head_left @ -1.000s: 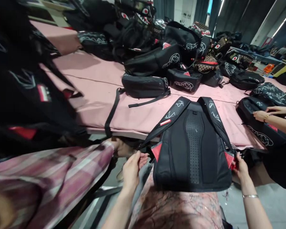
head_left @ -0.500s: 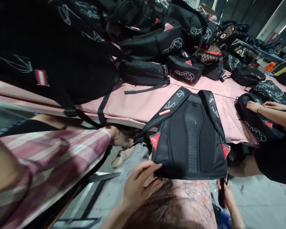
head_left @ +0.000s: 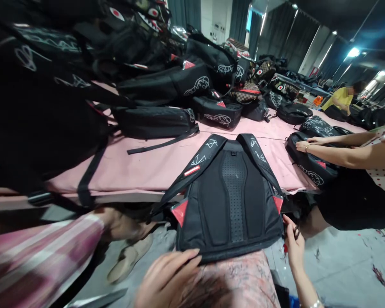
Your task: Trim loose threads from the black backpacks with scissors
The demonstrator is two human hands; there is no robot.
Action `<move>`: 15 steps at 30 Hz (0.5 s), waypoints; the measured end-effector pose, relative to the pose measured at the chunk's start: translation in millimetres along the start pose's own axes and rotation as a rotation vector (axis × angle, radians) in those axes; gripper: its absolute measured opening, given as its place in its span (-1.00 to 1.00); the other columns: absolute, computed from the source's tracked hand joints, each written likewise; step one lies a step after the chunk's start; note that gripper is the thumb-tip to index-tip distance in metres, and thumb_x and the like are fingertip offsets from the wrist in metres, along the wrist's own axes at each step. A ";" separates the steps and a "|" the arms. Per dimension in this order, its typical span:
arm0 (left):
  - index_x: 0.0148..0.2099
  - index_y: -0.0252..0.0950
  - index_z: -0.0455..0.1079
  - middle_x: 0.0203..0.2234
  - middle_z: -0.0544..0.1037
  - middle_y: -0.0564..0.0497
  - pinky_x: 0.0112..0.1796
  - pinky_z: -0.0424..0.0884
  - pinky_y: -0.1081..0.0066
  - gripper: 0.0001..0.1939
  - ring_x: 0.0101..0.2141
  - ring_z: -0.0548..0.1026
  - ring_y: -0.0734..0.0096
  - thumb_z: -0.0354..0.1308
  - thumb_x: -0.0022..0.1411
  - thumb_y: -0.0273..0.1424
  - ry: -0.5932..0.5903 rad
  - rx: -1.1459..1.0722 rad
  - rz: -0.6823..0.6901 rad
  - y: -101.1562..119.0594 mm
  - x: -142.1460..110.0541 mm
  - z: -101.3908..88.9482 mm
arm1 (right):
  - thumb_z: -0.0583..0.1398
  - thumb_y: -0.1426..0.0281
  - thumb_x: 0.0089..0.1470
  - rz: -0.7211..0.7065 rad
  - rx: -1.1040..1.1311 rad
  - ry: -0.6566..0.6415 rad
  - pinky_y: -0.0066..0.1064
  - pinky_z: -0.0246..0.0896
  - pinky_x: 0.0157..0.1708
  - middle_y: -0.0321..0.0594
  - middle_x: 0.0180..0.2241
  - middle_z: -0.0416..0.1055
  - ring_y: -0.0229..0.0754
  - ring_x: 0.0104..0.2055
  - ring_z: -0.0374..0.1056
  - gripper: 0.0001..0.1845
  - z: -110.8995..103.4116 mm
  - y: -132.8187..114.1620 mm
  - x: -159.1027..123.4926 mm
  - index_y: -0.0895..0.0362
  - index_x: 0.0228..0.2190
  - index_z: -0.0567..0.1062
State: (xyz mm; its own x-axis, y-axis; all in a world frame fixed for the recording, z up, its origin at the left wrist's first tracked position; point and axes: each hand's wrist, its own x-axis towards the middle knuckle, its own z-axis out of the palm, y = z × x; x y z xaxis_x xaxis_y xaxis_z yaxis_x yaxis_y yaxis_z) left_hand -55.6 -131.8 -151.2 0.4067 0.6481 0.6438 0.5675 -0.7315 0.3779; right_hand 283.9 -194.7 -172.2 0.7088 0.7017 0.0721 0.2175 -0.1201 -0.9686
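Note:
A black backpack (head_left: 231,201) lies back side up, half on the pink table's edge and half on my lap, its straps with white scribbles and red corner patches showing. My left hand (head_left: 167,276) rests at its lower left edge, fingers stretched out against the bottom seam. At the lower right corner, my right hand (head_left: 293,244) is closed in a pinch on something small and dark with a bit of red; I cannot make out what it is.
The pink table (head_left: 141,169) carries piles of black backpacks (head_left: 167,85) at the back and left. A person in a plaid sleeve (head_left: 41,256) reaches in at left. Another person's hands (head_left: 311,143) rest on a backpack at right. Grey floor lies below.
The view has swung up and right. My left hand slid down to the backpack's bottom edge. My right hand rose to the lower right corner.

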 end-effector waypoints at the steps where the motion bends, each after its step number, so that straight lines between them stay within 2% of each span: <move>1: -0.24 -0.06 0.44 -0.33 0.57 0.03 -0.22 0.41 0.34 -0.83 -0.29 0.49 0.35 0.07 0.13 -0.38 0.004 0.029 0.010 0.9 4.7 1.0 | 0.09 0.11 0.04 -0.069 -0.013 -0.012 -0.37 0.25 -0.20 -0.11 -0.13 0.41 -0.13 -0.15 0.33 -0.52 6.7 -6.5 2.0 0.15 -0.10 0.43; 2: -0.26 -0.09 0.44 -0.32 0.57 0.02 -0.20 0.40 0.32 -0.86 -0.27 0.49 0.33 0.09 0.11 -0.38 0.008 0.052 0.022 2.5 10.6 1.8 | 0.07 0.14 0.06 -0.130 -0.028 -0.029 -0.31 0.17 -0.06 -0.09 -0.07 0.37 -0.10 -0.04 0.27 -0.54 12.2 -11.4 3.6 0.15 -0.09 0.42; 4: -0.28 -0.17 0.40 -0.30 0.56 -0.02 -0.16 0.39 0.26 -0.89 -0.23 0.49 0.28 0.15 0.08 -0.34 0.022 0.071 0.035 6.7 24.5 3.1 | 0.05 0.19 0.09 -0.209 -0.061 -0.061 -0.23 0.04 0.06 -0.08 -0.02 0.33 -0.10 0.03 0.21 -0.56 18.8 -16.8 5.1 0.14 -0.06 0.39; 8: -0.16 -0.30 0.35 -0.23 0.55 -0.10 -0.13 0.39 0.27 -0.76 -0.20 0.50 0.25 0.12 0.11 -0.31 0.009 0.063 0.080 14.3 50.4 6.9 | 0.01 0.24 0.11 -0.244 -0.098 -0.126 -0.15 0.01 0.09 -0.07 0.04 0.27 -0.08 0.07 0.18 -0.57 17.0 -20.3 -0.6 0.12 -0.01 0.36; 10: -0.14 -0.29 0.36 -0.26 0.57 -0.05 -0.16 0.40 0.35 -0.79 -0.24 0.52 0.31 0.08 0.16 -0.37 0.005 0.088 0.118 15.2 59.0 10.3 | 0.03 0.26 0.11 -0.254 -0.112 -0.193 -0.15 0.02 0.08 -0.09 0.11 0.18 -0.06 0.12 0.13 -0.58 13.6 -23.5 -5.0 0.08 0.00 0.35; 12: -0.18 -0.27 0.38 -0.32 0.59 0.00 -0.22 0.41 0.41 -0.84 -0.32 0.54 0.37 0.04 0.19 -0.40 0.011 0.130 0.096 14.1 64.2 14.4 | 0.10 0.29 0.06 -0.279 -0.142 -0.262 -0.17 0.04 0.07 -0.12 0.16 0.09 -0.03 0.15 0.08 -0.58 12.5 -29.1 -7.7 0.03 -0.01 0.36; 15: -0.23 -0.28 0.38 -0.38 0.59 0.03 -0.30 0.41 0.44 -0.85 -0.40 0.54 0.41 0.02 0.21 -0.37 0.016 0.168 0.074 11.6 66.8 18.8 | 0.20 0.34 -0.04 -0.290 -0.197 -0.256 -0.18 0.07 0.06 -0.11 0.14 0.14 0.00 0.13 0.11 -0.60 16.0 -39.9 -7.7 0.02 -0.09 0.44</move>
State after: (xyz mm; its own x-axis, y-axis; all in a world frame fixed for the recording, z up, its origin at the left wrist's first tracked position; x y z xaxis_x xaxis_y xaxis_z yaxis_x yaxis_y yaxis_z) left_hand -8.4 -93.1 -116.3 0.4410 0.5891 0.6771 0.6482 -0.7309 0.2136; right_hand 259.0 -184.0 -137.9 0.4157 0.8745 0.2498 0.5245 -0.0062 -0.8514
